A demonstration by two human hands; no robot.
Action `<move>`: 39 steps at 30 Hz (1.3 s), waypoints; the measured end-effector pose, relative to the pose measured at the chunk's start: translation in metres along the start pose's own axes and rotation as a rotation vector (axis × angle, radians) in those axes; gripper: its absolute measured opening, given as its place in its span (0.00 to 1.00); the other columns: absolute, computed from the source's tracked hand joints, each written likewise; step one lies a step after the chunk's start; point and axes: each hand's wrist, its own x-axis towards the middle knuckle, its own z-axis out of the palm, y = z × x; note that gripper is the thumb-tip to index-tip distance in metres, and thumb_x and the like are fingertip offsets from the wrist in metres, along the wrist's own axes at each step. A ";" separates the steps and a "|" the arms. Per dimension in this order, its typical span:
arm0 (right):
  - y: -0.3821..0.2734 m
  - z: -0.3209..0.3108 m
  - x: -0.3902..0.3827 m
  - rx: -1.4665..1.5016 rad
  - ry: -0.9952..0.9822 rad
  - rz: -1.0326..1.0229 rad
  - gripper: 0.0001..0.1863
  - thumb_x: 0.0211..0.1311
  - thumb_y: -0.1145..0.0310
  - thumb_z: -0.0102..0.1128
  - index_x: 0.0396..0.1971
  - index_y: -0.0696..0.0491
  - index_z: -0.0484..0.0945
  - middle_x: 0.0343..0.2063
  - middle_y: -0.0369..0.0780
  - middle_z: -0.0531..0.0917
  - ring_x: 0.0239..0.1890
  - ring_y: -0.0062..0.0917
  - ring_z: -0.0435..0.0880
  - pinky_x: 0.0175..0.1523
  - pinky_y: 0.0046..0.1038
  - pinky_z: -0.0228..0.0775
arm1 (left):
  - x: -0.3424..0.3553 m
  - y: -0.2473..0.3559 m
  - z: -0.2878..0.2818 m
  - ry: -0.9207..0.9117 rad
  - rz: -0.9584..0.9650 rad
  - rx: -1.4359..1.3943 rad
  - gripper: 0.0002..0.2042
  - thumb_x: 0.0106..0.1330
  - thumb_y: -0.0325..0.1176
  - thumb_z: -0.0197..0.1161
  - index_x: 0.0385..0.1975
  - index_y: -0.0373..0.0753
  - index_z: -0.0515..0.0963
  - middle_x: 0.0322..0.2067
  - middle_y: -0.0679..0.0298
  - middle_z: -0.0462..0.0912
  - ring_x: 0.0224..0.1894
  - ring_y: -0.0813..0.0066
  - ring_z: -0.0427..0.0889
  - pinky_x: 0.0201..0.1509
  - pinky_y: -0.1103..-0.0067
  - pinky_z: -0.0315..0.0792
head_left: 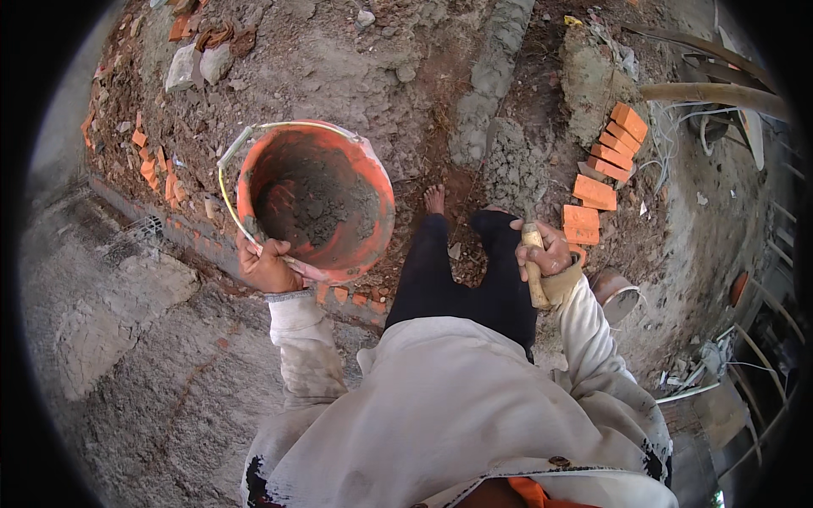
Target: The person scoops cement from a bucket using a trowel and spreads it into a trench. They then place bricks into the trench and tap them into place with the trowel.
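My left hand (269,265) grips an orange bucket (362,229) at its near left edge, by the pale wire handle. Wet grey mortar (309,203) lies in the bucket and smears its inner wall. My right hand (549,252) is closed round a light wooden handle (536,286) of a tool; I cannot make out the rest of that tool. My dark-trousered legs and bare toes show between the two hands, on reddish soil and rubble.
Orange bricks (595,190) lie in a row at my right, with another bucket (616,296) below them. A strip of grey mortar (485,93) runs ahead. Wooden poles (711,93) lie at the far right. Broken bricks and stones (182,68) are scattered at the upper left.
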 end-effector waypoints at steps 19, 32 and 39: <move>0.459 -0.165 0.327 -1.179 0.418 0.094 0.19 0.64 0.56 0.51 0.48 0.53 0.70 0.34 0.46 0.80 0.35 0.43 0.80 0.40 0.39 0.71 | -0.054 -0.224 -0.031 0.006 -0.295 0.452 0.13 0.41 0.16 0.46 0.30 0.35 0.66 0.14 0.64 0.71 0.05 0.77 0.65 0.06 0.83 0.59; 0.641 -0.192 0.377 -0.834 0.588 0.175 0.13 0.63 0.57 0.54 0.34 0.51 0.68 0.18 0.42 0.75 0.20 0.36 0.76 0.29 0.35 0.71 | -0.054 -0.265 0.023 -0.114 -0.361 0.455 0.22 0.42 0.18 0.47 0.43 0.31 0.67 0.13 0.60 0.72 0.07 0.74 0.66 0.06 0.81 0.60; 0.502 -0.122 0.444 -1.125 0.448 0.256 0.17 0.68 0.54 0.46 0.41 0.53 0.69 0.34 0.50 0.83 0.37 0.52 0.81 0.40 0.48 0.71 | -0.052 -0.262 0.025 -0.102 -0.280 0.471 0.17 0.42 0.19 0.47 0.36 0.34 0.68 0.12 0.62 0.70 0.06 0.75 0.65 0.07 0.83 0.59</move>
